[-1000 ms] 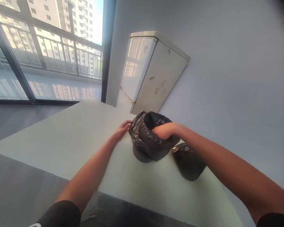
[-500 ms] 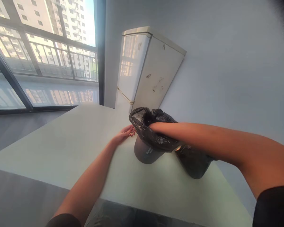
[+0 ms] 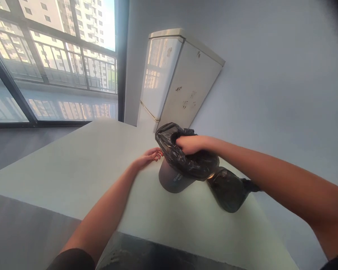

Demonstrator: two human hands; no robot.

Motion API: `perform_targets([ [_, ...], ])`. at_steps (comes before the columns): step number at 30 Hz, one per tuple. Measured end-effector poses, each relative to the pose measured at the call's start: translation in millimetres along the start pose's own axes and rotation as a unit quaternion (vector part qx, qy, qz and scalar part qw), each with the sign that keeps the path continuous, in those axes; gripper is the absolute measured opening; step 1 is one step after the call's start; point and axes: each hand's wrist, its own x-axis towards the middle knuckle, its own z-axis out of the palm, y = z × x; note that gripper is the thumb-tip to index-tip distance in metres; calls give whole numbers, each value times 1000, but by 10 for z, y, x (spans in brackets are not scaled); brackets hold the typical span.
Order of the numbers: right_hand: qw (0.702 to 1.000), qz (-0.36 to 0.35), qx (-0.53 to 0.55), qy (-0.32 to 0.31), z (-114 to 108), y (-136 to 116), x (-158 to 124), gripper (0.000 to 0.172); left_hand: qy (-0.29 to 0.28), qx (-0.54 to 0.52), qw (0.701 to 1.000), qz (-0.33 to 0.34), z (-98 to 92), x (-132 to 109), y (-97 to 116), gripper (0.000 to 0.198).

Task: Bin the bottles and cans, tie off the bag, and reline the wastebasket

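Note:
A small grey bin (image 3: 171, 180) stands on the pale table (image 3: 87, 168), with a black plastic bag (image 3: 191, 163) bunched over its mouth. My right hand (image 3: 190, 144) is closed on the bag's rim at the top of the bin, fingers curled into the plastic. My left hand (image 3: 149, 157) rests against the bin's left side just below the bag, fingers loosely curled and touching it. A second bin wrapped in black plastic (image 3: 228, 189) lies tipped on its side to the right, under my right forearm.
A white refrigerator (image 3: 174, 78) stands behind the table against a grey wall. Large windows (image 3: 53, 63) with railings fill the left side, with apartment blocks outside. The table's near edge (image 3: 157, 240) runs across the bottom, dark floor below.
My right hand has drawn back out of the bag's opening to its rim and lifted the plastic, so more of the grey bin shows. My left hand has barely moved.

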Motion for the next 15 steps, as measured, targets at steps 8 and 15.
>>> perform_targets([
  [8, 932, 81, 100, 338, -147, 301, -20, 35, 12, -1, 1000, -10, -8, -6, -40, 51],
  [15, 984, 7, 173, 36, -242, 426, 469, 79, 23, 16, 1000, -14, 11, -10, 24, 53],
])
